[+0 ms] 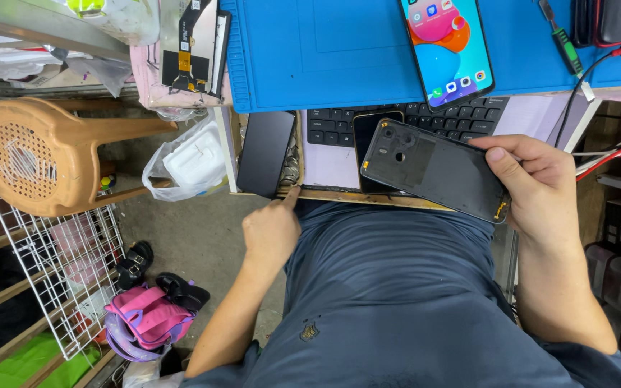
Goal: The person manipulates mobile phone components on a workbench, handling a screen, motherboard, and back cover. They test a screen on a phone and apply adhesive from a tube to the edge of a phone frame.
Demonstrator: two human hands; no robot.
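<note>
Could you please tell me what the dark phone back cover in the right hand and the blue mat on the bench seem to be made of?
Phone back cover: probably plastic, dark and semi-glossy, thin, with moulded camera holes. Blue mat: likely silicone or rubber, matte, with raised edges and recessed panels.

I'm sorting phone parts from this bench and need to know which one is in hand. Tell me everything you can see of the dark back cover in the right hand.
The dark back cover is a thin, matte grey-black shell, plastic by its look, with round camera cutouts near its left end and a small yellow bit at its lower right corner. It lies tilted, long side running left to right, above the keyboard and partly over a black phone. The right hand grips its right end, thumb on top.
</note>
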